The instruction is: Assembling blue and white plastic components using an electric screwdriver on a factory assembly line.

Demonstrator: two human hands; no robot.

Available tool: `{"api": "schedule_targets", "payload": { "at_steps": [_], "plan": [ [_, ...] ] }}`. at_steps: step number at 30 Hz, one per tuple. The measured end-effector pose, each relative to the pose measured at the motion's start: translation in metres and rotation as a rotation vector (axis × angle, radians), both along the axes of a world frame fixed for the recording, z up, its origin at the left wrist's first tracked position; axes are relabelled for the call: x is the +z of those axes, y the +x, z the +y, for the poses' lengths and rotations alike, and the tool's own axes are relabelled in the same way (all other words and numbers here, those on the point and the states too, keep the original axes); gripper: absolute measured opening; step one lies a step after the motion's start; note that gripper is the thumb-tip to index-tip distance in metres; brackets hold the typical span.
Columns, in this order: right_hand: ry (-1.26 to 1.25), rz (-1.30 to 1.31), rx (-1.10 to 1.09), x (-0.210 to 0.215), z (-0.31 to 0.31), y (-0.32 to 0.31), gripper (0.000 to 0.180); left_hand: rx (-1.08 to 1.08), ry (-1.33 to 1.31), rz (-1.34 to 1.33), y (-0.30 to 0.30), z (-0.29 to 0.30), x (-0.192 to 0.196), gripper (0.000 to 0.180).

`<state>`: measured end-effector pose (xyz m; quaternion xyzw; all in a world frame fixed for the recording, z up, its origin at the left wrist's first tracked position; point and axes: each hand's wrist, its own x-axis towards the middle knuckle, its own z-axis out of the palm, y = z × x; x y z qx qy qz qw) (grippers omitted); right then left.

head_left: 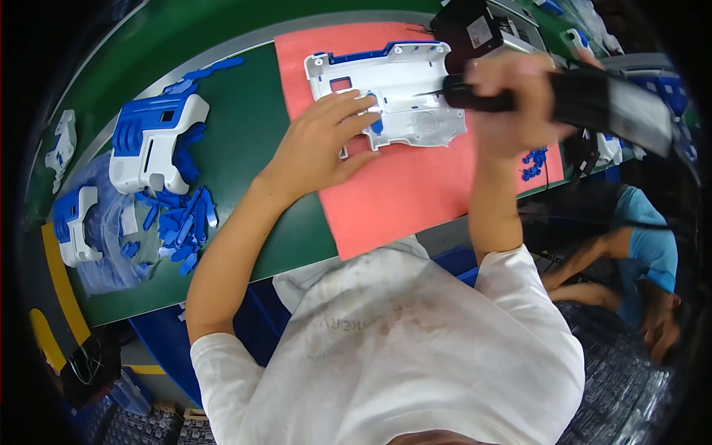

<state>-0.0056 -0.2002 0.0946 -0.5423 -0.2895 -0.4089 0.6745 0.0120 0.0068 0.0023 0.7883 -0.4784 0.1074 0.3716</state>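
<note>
A white plastic housing shell (404, 78) with a blue edge strip lies hollow side up on a pink mat (404, 185). My left hand (322, 133) rests over its left part, fingers stretched and apart. The fingertips are close to a small blue plastic piece (377, 124) inside the shell; whether they press it I cannot tell. My right hand (515, 96), smeared by motion, is closed around a black power screwdriver (578, 100). The tool lies nearly level, its thin bit pointing left above the shell's inside. Whether the bit touches the shell is unclear.
Assembled white-and-blue housings (137, 137) and a pile of blue plastic parts (182, 222) occupy the green bench's left. Small blue pieces (534, 163) sit at the mat's right edge. A black box (475, 33) stands behind the shell. Another person (630, 252) is at the right.
</note>
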Motion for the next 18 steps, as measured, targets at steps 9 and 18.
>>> {"api": "schedule_targets", "payload": {
  "at_steps": [9, 18],
  "plan": [
    [-0.011, -0.02, -0.472, 0.035, -0.115, -0.026, 0.054, 0.021, 0.078, -0.056, -0.006, -0.009, 0.015, 0.045],
    [-0.089, 0.175, -0.526, 0.013, -0.114, -0.01, 0.048, 0.071, 0.079, -0.02, -0.008, -0.011, 0.012, 0.04]
  ]
}}
